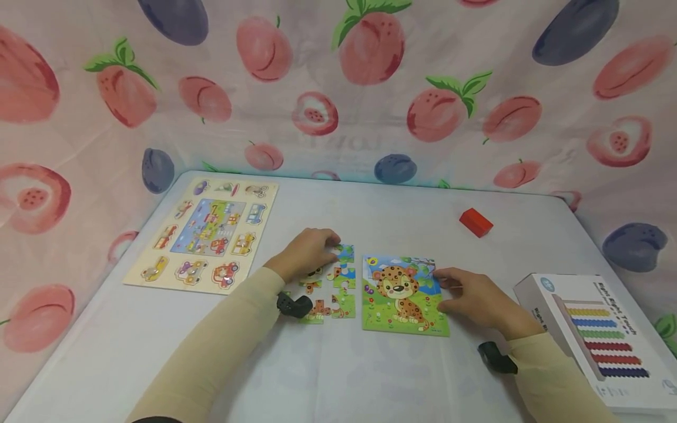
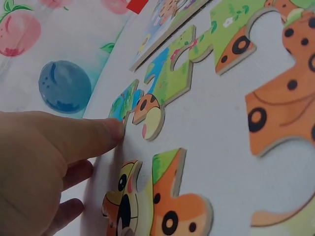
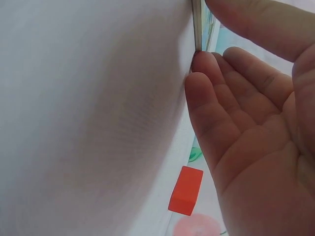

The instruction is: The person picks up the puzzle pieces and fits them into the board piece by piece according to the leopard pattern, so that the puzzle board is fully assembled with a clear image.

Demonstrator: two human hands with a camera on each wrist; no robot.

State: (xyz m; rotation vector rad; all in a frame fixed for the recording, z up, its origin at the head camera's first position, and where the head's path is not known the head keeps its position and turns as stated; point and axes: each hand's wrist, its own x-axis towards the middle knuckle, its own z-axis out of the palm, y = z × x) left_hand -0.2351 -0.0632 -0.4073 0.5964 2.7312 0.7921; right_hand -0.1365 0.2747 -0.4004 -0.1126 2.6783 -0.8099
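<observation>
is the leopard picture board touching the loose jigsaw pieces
Apart: the head view shows bare white tabletop between the leopard picture board and the jigsaw pieces.

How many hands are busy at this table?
2: the left hand is over the loose puzzle pieces, and the right hand is at the right edge of the leopard picture.

At my right fingers I see a blue-and-green puzzle board with an orange, dark-spotted leopard; near my left fingers, jigsaw pieces carry the same colours. Beyond both, a pink backdrop bears red peaches and dark-blue fruit.
</observation>
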